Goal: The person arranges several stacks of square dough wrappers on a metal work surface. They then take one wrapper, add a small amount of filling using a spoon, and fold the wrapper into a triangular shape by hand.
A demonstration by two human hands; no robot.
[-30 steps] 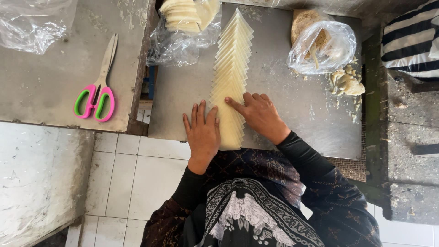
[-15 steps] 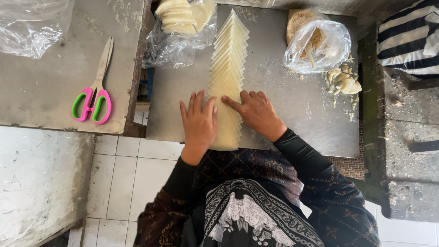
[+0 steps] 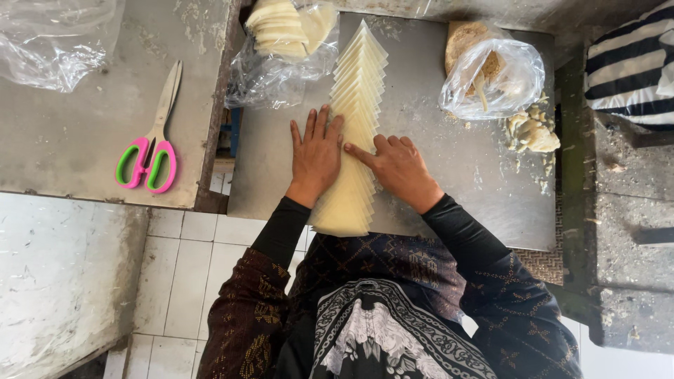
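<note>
Left hand [image 3: 316, 156] flat, fingers spread, on the fanned wrappers [image 3: 354, 133] mid-tray [image 3: 449, 196]. Right hand [image 3: 399, 167] loosely curled, forefinger pressing their right edge. Nearest sheets overhang the tray's front edge. Risk: uneven push could skew the row or slide them off.

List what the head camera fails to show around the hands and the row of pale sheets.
- Head view: the row of overlapping pale sheets is partly covered by the left hand and right hand, so its middle is hidden.
- The clear bag of stacked sheets is cut off by the top edge.
- The contents of the knotted plastic bag are blurred by the plastic.
- The striped cloth is cut off by the right edge.
</note>
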